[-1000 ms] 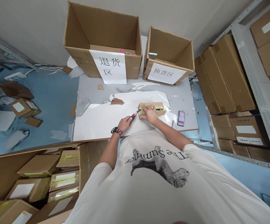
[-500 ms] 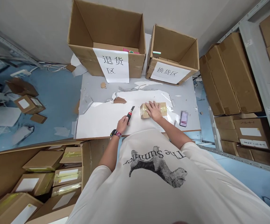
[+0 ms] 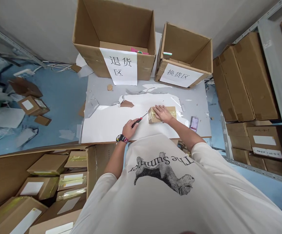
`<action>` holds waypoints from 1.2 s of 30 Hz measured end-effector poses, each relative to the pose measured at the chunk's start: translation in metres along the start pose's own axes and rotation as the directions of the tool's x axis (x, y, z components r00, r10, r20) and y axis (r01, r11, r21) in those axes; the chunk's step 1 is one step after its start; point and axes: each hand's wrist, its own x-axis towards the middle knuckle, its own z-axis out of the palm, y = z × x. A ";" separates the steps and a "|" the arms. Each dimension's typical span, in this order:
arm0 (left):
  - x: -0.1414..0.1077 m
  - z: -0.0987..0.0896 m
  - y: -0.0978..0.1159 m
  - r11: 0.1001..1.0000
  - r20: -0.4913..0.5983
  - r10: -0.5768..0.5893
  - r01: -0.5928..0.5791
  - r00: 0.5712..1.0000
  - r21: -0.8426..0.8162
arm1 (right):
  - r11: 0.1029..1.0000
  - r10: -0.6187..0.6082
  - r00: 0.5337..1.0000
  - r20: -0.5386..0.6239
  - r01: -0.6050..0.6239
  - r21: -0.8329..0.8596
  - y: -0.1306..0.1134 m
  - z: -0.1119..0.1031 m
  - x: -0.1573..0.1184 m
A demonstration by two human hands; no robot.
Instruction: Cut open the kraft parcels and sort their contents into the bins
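In my left hand (image 3: 129,129) is a box cutter (image 3: 137,122) with a red and black handle, the fingers closed round it. Its blade points up and right, with the tip just left of a small cardboard box (image 3: 171,112). Clear yellowish tape covers parts of that box, which lies on the white-covered table (image 3: 102,125). My right hand (image 3: 163,114) holds the box down from above, its fingers together over the box's top and pointing left. The palm hides part of the box's top.
Two large open cartons with paper signs, a bigger one (image 3: 143,66) and a smaller one (image 3: 158,73), stand at the table's back. A phone (image 3: 194,123) lies to the right. A big carton of taped boxes (image 3: 48,163) is at lower left; shelved cartons (image 3: 243,78) stand right.
The box cutter has turned from steep to flatter, its tip now nearer the box. My right hand's fingers have drawn together on the box. The view has shifted slightly.
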 end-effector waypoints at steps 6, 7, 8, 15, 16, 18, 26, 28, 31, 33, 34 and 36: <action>-0.005 -0.004 -0.002 0.995 0.001 0.029 -0.029 1.000 0.094 | 0.997 -0.071 0.997 0.024 0.071 -0.013 0.013 -0.019 -0.018; -0.006 -0.003 -0.003 0.995 -0.001 0.028 -0.028 1.000 0.095 | 0.999 -0.052 0.998 0.030 0.052 -0.001 0.017 -0.021 -0.023; -0.007 -0.003 -0.004 0.995 -0.005 0.026 -0.025 1.000 0.092 | 1.000 -0.027 0.999 0.034 0.027 0.013 0.021 -0.022 -0.027; -0.007 0.000 0.000 0.995 0.010 0.041 -0.042 0.999 0.091 | 0.999 0.042 0.999 0.019 -0.043 0.007 0.033 -0.008 -0.027; -0.005 0.000 0.002 0.994 0.017 0.051 -0.053 0.999 0.098 | 0.999 0.039 0.999 0.012 -0.039 -0.009 0.032 -0.005 -0.025; -0.003 -0.001 0.006 0.990 0.028 0.076 -0.079 0.997 0.113 | 0.999 0.028 1.000 0.005 -0.028 -0.036 0.031 -0.001 -0.022; 0.010 -0.010 0.015 0.963 0.075 0.189 -0.199 0.979 0.180 | 1.000 0.017 1.000 -0.005 -0.017 -0.014 0.038 0.007 -0.016; 0.015 -0.011 0.018 0.956 0.087 0.193 -0.207 0.977 0.207 | 1.000 0.014 1.000 -0.027 -0.014 -0.005 0.039 0.009 -0.015; 0.022 -0.010 0.022 0.946 0.109 0.181 -0.203 0.977 0.252 | 1.000 0.024 0.998 -0.054 -0.025 -0.005 0.038 0.010 -0.015; 0.026 -0.009 0.025 0.939 0.123 0.173 -0.201 0.977 0.278 | 0.999 0.033 0.997 -0.063 -0.034 -0.006 0.037 0.010 -0.016; 0.028 -0.009 0.026 0.936 0.129 0.169 -0.200 0.977 0.290 | 0.999 0.034 0.997 -0.066 -0.034 -0.004 0.036 0.010 -0.016; 0.031 -0.009 0.026 0.930 0.139 0.159 -0.196 0.977 0.311 | 1.000 0.028 0.997 -0.073 -0.028 0.005 0.036 0.009 -0.017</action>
